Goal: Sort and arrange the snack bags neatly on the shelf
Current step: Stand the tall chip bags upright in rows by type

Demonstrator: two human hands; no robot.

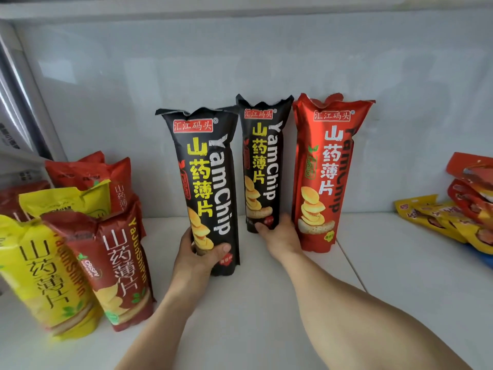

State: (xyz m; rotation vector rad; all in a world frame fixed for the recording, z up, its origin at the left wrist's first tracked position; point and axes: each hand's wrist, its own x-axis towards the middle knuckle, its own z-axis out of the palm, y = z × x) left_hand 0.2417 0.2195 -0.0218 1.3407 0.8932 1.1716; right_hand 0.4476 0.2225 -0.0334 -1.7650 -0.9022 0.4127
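Observation:
Three tall YamChip bags stand upright on the white shelf [266, 303]. My left hand [198, 252] grips the base of the nearer black bag [208, 182], thumb across its front. My right hand [280, 233] holds the bottom of the second black bag [262, 161], which stands farther back near the wall. A red bag [325, 172] stands just right of it, close to my right hand.
At the left stands a cluster of yellow bags [45, 276] and dark red bags [120, 265], with more red ones [90, 172] behind. A pile of flat yellow packets [437, 217] and red packets [472, 182] lies at the right edge. The grey back wall [240, 62] is close behind.

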